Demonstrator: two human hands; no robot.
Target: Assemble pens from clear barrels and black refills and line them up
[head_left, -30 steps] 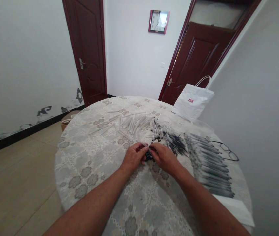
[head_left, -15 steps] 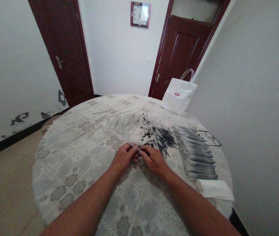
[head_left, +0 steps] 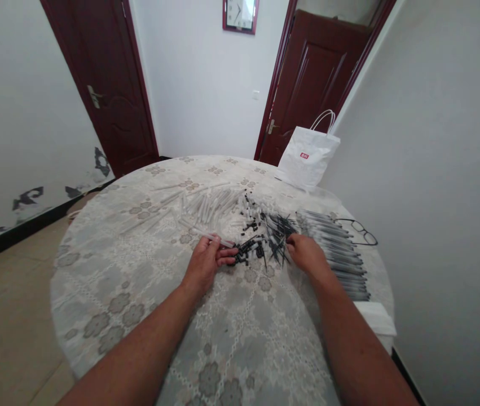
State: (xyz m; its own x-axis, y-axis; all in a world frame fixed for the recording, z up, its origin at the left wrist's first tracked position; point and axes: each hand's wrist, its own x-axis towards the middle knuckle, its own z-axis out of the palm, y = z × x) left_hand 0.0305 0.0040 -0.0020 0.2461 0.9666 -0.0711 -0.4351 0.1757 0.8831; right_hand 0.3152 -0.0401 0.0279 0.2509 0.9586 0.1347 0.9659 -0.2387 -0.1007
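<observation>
My left hand [head_left: 206,258] pinches a clear pen barrel [head_left: 211,235] between thumb and forefinger, its other fingers stretched to the right. The barrel lies slantwise, with a dark piece at its right end. My right hand [head_left: 307,254] has its fingertips closed at the right edge of a heap of black pen refills [head_left: 274,234]; the fingers partly hide what they pinch. Small black pen parts [head_left: 240,256] lie scattered just right of my left hand. Beyond it, many loose clear barrels [head_left: 212,204] are spread over the table.
Rows of filled pens [head_left: 341,248] lie stacked at the right, partly behind my right forearm. Eyeglasses [head_left: 364,232] and a folded white paper pack [head_left: 375,318] are near the right edge. A white paper bag [head_left: 307,158] stands at the back of the round table [head_left: 138,327].
My hands were together at the barrel and are now apart. My right hand has moved right to the refills; my left still holds the barrel. The view has tipped slightly down.
</observation>
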